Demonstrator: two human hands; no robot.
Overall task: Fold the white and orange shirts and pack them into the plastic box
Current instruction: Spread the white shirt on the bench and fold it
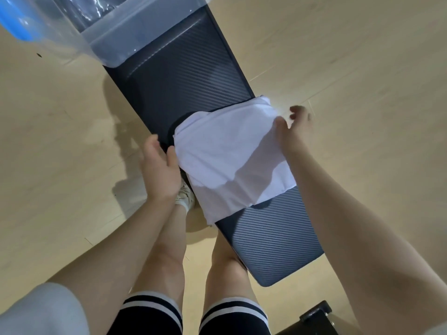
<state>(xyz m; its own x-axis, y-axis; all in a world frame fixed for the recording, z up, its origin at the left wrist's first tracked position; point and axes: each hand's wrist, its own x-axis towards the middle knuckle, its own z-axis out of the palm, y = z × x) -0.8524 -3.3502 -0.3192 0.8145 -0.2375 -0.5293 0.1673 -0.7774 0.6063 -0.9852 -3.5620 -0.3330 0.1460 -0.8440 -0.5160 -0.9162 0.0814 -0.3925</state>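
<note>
- Far left, top corner: the plastic box (116, 42) is sitting on the far end of a long dark bench (183, 76). It is clear-walled, and a blue piece (17, 27), blurred, is showing at its left edge. What is inside cannot be made out.
- Pale wood floor (48, 165) is running under everything; shadows are falling on it left of the bench.
- Lower left: a grey sleeve (43, 310) is showing at the person's shoulder.
- Left hand (159, 165) is reaching to the left edge of the white shirt (227, 155), thumb and fingers curled at the cloth's border. It looks to be pinching that edge, though the fingertips are hidden by the fabric.
- Centre: the white shirt is lying folded across the bench's middle, draped over both long sides, with one layer lapped over another and a corner hanging off the near left edge.
- Below the shirt, the person's bare legs are standing at the bench; dark shorts (150, 313) with white stripes; one pale shoe (185, 194) is peeking out by the left wrist.
- Right hand (294, 126) is at the shirt's right corner, thumb pressing the cloth, the other fingers loosely spread and lifted above the floor side. Whether it is truly gripping cannot be told.
- Bottom right: a black object (316, 317), partly cut off, is on the floor.
</note>
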